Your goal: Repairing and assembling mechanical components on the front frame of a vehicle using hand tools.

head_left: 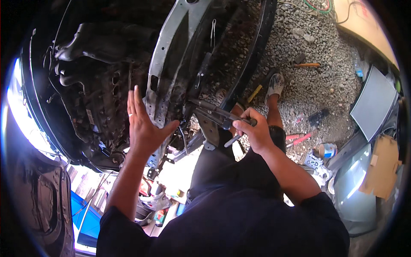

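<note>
My left hand [147, 130] is spread, thumb out and fingers stretched, beside the end of a grey metal crossmember [160, 64] at the front of an opened-up car. It holds nothing; whether its fingertips touch the metal I cannot tell. My right hand [257, 133] is closed around a long dark metal tool [218, 110], with a second handle-like end sticking out below the fingers; its exact kind is unclear. The tool's far end reaches in at a bracket [209, 130] near the crossmember's lower end. A black curved bar [250, 64] runs close by on the right.
To the left lies the dark engine bay [98, 81]. Gravel [317, 43] covers the ground on the right, with an orange-handled tool [307, 65], a yellow-handled tool [255, 93], a can [328, 150] and loose body panels [374, 103]. A blue panel [83, 214] shows at lower left.
</note>
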`<control>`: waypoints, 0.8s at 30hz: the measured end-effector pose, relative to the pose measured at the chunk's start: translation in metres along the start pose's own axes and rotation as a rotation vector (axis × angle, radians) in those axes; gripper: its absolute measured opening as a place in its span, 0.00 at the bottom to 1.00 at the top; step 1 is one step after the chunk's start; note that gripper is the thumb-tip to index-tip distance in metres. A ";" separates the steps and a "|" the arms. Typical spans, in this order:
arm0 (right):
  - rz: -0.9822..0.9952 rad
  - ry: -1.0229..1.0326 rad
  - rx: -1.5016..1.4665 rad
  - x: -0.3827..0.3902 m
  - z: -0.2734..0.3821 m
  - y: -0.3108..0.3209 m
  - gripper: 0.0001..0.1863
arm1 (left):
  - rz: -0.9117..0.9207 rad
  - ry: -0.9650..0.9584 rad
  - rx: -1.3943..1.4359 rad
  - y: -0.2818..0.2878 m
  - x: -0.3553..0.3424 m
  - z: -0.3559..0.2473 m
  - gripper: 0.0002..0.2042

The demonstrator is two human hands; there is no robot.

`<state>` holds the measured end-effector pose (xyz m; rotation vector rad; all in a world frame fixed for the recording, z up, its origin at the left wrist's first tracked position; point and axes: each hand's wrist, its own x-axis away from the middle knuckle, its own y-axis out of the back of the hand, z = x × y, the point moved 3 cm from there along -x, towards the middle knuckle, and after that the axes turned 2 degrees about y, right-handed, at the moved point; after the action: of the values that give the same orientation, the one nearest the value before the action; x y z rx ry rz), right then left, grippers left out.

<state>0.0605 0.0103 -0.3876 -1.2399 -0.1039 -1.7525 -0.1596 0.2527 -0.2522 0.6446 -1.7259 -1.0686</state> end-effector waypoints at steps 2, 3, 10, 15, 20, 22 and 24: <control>-0.004 -0.022 -0.057 -0.002 -0.003 -0.001 0.14 | 0.035 -0.016 0.065 -0.016 0.003 -0.007 0.69; 0.007 -0.080 -0.127 -0.001 -0.004 -0.003 0.13 | 0.027 -0.045 0.035 -0.022 0.005 -0.015 0.69; 0.084 -0.201 -0.446 -0.013 -0.017 0.004 0.09 | 0.031 -0.040 0.051 -0.030 -0.001 -0.025 0.70; 0.083 -0.273 -0.564 -0.010 -0.032 -0.001 0.09 | -0.089 -0.037 -0.057 -0.047 -0.004 -0.031 0.69; 0.036 -0.362 -0.745 0.006 -0.035 -0.014 0.11 | -0.091 -0.035 -0.063 -0.052 -0.005 -0.030 0.69; -0.029 -0.125 -0.476 0.002 -0.030 -0.011 0.12 | -0.130 -0.052 -0.081 -0.054 -0.004 -0.026 0.69; -0.018 -0.053 -0.401 -0.010 -0.031 0.000 0.13 | -0.130 -0.066 -0.076 -0.056 -0.005 -0.027 0.68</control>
<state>0.0394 0.0001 -0.4106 -1.5744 0.2164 -1.8115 -0.1359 0.2207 -0.2995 0.6875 -1.7095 -1.2520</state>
